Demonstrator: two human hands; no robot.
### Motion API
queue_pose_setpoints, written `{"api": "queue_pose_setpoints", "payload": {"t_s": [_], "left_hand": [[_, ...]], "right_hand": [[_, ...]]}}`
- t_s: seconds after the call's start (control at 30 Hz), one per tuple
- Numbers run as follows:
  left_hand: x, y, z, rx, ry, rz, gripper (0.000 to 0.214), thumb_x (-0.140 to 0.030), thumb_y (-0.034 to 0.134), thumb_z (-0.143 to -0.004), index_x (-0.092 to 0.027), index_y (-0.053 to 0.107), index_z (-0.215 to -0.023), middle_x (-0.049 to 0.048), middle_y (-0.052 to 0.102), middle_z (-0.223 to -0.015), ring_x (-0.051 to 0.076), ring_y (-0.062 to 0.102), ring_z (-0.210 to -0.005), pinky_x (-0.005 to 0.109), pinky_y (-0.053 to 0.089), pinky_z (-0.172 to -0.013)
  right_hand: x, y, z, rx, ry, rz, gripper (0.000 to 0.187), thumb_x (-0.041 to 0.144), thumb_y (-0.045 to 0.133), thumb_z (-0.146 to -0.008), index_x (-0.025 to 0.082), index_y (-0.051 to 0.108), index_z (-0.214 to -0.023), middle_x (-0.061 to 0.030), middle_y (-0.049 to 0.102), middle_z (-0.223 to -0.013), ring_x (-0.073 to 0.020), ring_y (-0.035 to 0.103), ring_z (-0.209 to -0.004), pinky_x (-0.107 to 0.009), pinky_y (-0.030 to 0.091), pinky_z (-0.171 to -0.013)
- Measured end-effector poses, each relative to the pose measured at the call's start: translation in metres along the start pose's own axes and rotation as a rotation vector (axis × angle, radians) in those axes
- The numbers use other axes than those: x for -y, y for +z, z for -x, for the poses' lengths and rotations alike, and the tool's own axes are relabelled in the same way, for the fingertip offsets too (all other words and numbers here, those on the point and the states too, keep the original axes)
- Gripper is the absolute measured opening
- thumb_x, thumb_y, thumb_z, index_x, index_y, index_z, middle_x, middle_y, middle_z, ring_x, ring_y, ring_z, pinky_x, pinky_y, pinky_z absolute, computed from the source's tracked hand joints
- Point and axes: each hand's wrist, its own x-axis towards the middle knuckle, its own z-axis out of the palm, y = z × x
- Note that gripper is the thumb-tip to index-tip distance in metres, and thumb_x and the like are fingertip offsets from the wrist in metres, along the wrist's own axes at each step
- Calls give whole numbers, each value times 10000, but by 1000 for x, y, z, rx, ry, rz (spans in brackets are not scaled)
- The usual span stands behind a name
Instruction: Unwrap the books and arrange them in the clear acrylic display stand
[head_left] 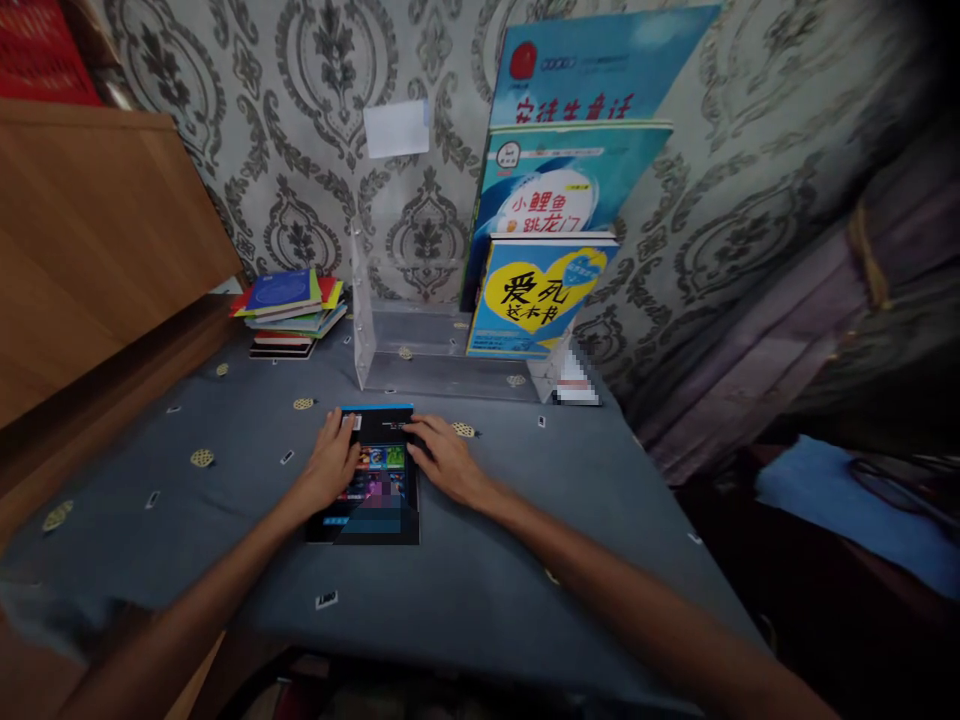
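Observation:
A black book [375, 525] with a blue top edge and small coloured pictures on its cover lies flat on the grey patterned tablecloth [480, 590]. My left hand [332, 462] rests along its left side, fingers stretched out over the cover. On the other side, the spread fingers of my right hand [448, 460] touch the upper right edge. Both hands are open, and neither is wrapped round the book. Parts of its left and right edges are hidden under my hands.
Behind the book stands a clear tiered book stand [450, 375]. On its right half, a blue book with a yellow heart [525, 300] leans in front of two larger blue books [585, 75]. A stack of books [289, 310] sits back left, near a wooden cabinet [112, 200].

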Motion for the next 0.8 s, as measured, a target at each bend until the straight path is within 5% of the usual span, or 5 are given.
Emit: {"api": "queue_pose_setpoints", "payload": {"t_s": [0.23,0.5,0.8], "left_hand": [[-44,19,-5,8,125,42,540,-254,429,-912,-119,448,-1435,203,400,-1548,351,373,-1444,561,317,-1181],[-96,0,-14,41,191,-241,437,-230,423,-946,-96,548,-1343,233,536,-1369,359,507,-1270,522,427,-1060],[-97,6,-12,-14,303,-388,443,-189,374,-980,-46,510,-1377,271,524,-1425,346,483,-1362,494,395,-1105]], "right_hand": [[-15,-22,21,-14,88,130,316,227,506,-976,146,641,-1250,-173,602,-1333,-294,530,-1237,-506,434,-1051],[-21,-38,32,1,156,252,380,288,485,-999,133,601,-1326,-186,563,-1411,-314,517,-1258,-508,432,-1036],[-14,-44,31,12,168,317,412,328,538,-969,152,584,-1340,-162,559,-1412,-305,486,-1263,-475,403,-1044]]}}
